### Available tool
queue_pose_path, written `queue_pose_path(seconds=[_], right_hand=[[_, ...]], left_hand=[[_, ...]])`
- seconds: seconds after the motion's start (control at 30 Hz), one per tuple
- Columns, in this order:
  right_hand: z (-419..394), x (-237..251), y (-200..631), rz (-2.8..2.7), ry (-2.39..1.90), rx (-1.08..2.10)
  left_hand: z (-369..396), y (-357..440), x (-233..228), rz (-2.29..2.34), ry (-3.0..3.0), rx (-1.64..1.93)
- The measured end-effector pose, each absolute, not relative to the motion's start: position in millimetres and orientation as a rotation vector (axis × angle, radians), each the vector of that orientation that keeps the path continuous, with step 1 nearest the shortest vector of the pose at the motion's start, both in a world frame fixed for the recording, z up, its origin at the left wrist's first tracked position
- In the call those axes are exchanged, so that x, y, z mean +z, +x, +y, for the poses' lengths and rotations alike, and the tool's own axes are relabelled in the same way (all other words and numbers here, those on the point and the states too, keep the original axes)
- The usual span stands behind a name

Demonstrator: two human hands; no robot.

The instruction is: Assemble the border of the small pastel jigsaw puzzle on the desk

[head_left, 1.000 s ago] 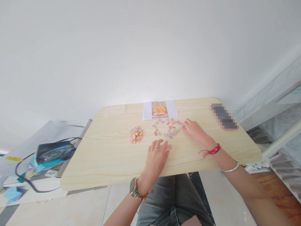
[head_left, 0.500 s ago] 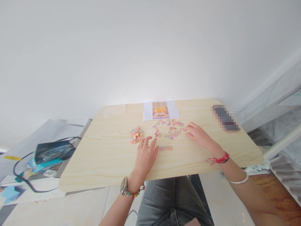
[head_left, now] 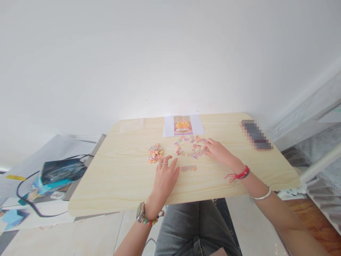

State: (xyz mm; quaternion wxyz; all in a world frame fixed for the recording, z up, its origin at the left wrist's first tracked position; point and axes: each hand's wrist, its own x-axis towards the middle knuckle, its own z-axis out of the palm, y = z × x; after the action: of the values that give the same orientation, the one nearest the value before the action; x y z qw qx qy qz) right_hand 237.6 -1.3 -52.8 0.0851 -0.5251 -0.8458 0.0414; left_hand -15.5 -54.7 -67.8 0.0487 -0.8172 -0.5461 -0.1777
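Observation:
Loose jigsaw pieces [head_left: 182, 140] lie in a rough ring on the pale wooden table, with a small cluster [head_left: 197, 146] inside its right part. My right hand [head_left: 217, 151] rests at the ring's right edge. Its fingers are bent and drawn together over the pieces; whatever is between the fingertips is too small to make out. Nearer me is a short joined strip of pieces [head_left: 189, 168]. My left hand [head_left: 167, 174], fingers spread and holding nothing, lies just left of that strip. Beyond its fingertips sits a heap of jigsaw pieces [head_left: 155, 153].
A printed sheet [head_left: 183, 125] with a yellow cartoon figure lies at the table's back, near the wall. A blurred phone [head_left: 256, 135] is at the right edge. Left of the table [head_left: 112, 185] are a dark pouch [head_left: 62, 172], papers and a black strap.
My right hand has moved left, further onto the right side of the ring, and its fingers have drawn closer together. The left hand stays in place.

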Motion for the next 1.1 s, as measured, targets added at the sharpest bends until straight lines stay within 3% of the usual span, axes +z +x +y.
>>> queue_pose_path(seconds=[0.23,0.57,1.1], right_hand=[[-2,-48,240,-2.552,-1.606,0.008],[1,-57,231,-2.535,-1.371,0.201],[-32,-32,226,-2.651,-1.37,0.041]], left_hand=[[-55,-13,-67,-1.661,-2.528,-0.555],[-59,-9,-64,-1.642,-2.576,-0.551],[-85,20,-66,-1.567,-2.82,-0.549]])
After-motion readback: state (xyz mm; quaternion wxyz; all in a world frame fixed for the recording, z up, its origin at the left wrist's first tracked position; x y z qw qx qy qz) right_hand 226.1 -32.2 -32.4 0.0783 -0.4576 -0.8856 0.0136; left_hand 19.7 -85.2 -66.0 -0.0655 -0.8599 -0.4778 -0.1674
